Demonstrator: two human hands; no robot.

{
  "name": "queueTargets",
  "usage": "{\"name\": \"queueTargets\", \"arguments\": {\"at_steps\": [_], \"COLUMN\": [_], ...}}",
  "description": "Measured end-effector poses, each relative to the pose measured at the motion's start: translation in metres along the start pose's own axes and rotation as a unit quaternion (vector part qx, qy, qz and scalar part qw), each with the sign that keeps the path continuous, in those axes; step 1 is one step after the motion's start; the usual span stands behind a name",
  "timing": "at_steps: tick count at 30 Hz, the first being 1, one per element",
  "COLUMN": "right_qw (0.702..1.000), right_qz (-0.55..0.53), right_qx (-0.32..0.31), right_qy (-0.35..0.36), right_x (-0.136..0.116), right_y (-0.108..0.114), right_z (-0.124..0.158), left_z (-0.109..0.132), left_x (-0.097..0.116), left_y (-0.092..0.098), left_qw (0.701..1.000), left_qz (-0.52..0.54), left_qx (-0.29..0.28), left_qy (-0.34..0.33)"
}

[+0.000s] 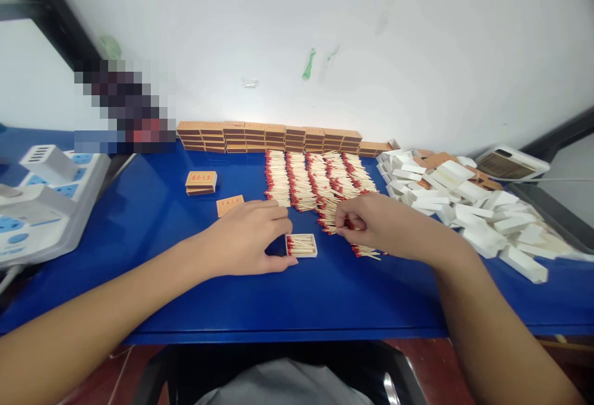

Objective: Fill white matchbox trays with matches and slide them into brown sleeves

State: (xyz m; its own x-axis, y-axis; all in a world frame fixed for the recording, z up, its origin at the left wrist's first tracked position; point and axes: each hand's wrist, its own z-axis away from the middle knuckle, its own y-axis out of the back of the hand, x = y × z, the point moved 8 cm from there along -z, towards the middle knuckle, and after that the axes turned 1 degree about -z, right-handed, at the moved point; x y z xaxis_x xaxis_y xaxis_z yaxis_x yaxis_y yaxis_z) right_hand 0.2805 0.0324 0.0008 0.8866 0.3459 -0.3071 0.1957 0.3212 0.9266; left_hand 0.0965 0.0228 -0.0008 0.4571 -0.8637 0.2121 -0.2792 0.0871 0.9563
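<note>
A small white matchbox tray (315, 247) holds a layer of red-headed matches, heads to the left. My left hand (253, 238) has thumb and fingertips at the tray's left corners, holding it on the blue table. My right hand (371, 222) is pinched at the near edge of the loose matches (304, 188), which lie in several rows. Its fingertips are closed on matches there, though how many is hidden. A few more matches (366, 251) lie below that hand. Beyond my left fingers rests a flat orange matchbox sleeve (229, 205).
Stacked matchboxes (269, 138) line the wall. Two more matchboxes (201, 182) are piled at left. Many white trays (477, 213) are heaped at right, with a phone-like white device (515, 162) behind. A power strip (51, 219) with plugs occupies the left side.
</note>
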Motion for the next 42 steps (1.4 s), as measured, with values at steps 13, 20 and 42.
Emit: {"name": "queueTargets", "arguments": {"at_steps": [13,20,42], "right_qw": [0.99,0.986,0.987], "right_qz": [-0.11,-0.13,-0.071], "right_qx": [0.045,0.049,0.046], "right_qy": [0.074,0.097,0.138], "right_x": [-0.035,-0.054,-0.058], "right_y": [-0.001,-0.01,-0.01], "right_z": [0.001,-0.003,0.001], "left_z": [-0.001,-0.001,-0.002], "left_x": [0.001,0.0,0.0], "left_y": [0.0,-0.001,-0.001], "left_qw": [1.0,1.0,1.0], "left_qz": [0.006,0.008,0.01], "left_qx": [0.009,0.001,-0.007], "left_qy": [-0.009,-0.009,-0.001]}}
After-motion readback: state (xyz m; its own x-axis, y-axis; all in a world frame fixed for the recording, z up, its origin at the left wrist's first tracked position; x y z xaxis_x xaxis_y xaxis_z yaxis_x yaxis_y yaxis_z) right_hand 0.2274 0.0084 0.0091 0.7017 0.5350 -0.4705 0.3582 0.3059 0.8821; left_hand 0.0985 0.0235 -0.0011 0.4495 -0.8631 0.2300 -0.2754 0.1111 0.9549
